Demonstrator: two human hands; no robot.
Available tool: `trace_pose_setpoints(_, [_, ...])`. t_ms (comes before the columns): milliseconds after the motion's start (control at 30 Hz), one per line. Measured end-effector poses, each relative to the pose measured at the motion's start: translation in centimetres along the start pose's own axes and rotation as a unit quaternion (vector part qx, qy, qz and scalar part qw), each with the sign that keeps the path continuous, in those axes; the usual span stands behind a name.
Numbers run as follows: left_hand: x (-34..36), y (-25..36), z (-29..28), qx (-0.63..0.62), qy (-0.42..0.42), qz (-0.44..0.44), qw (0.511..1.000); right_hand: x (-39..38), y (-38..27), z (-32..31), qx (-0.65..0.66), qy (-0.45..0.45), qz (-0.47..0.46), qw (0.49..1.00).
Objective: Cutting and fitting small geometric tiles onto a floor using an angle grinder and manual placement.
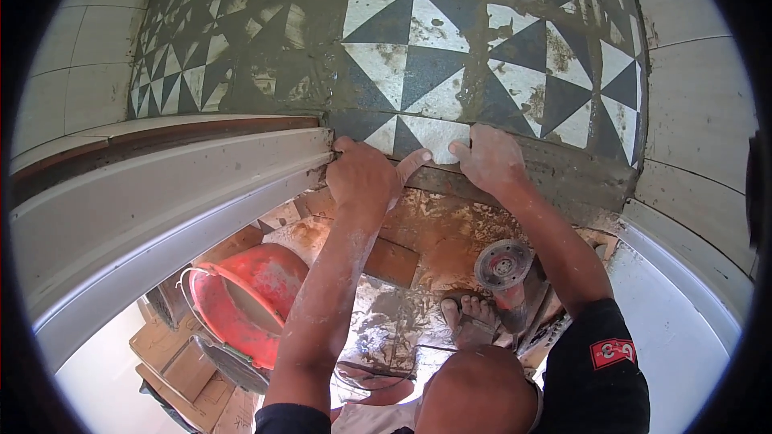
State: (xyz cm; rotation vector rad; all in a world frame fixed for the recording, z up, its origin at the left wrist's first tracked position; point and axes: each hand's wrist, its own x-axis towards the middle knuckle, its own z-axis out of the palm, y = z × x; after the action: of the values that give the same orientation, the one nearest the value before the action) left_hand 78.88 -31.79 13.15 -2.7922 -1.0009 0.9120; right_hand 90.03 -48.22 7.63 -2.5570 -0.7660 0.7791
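A cut strip of floor tile, patterned in white and dark grey triangles, lies along the near edge of the tiled floor. My left hand grips its left end, beside the door frame, with the thumb stretched along the near edge. At the right end, my right hand has its fingers closed over the tile and its thumb on the near side. The strip's far edge meets a full patterned tile. My fingers partly hide both ends, and what lies beneath the strip does not show.
Grey mortar smears much of the laid floor. Below my hands, an angle grinder rests beside my bare foot. A red bucket stands at left near cardboard. Door frame sides flank the threshold.
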Motion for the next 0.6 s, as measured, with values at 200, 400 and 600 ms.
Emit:
trace_pose_setpoints(200, [0.2,-0.3,-0.3,0.0,-0.003,0.007,1.0,0.1,0.0,0.1,-0.014,0.007,-0.015,1.0])
trace_pose_setpoints(400, [0.6,-0.6,-0.3,-0.016,0.028,0.015,0.999,0.3,0.3,-0.4,-0.011,-0.023,0.016,1.0])
trace_pose_setpoints(600, [2.8,-2.0,-1.0,0.003,0.025,0.058,0.998,0.3,-1.0,-0.8,-0.024,-0.034,0.029,0.999])
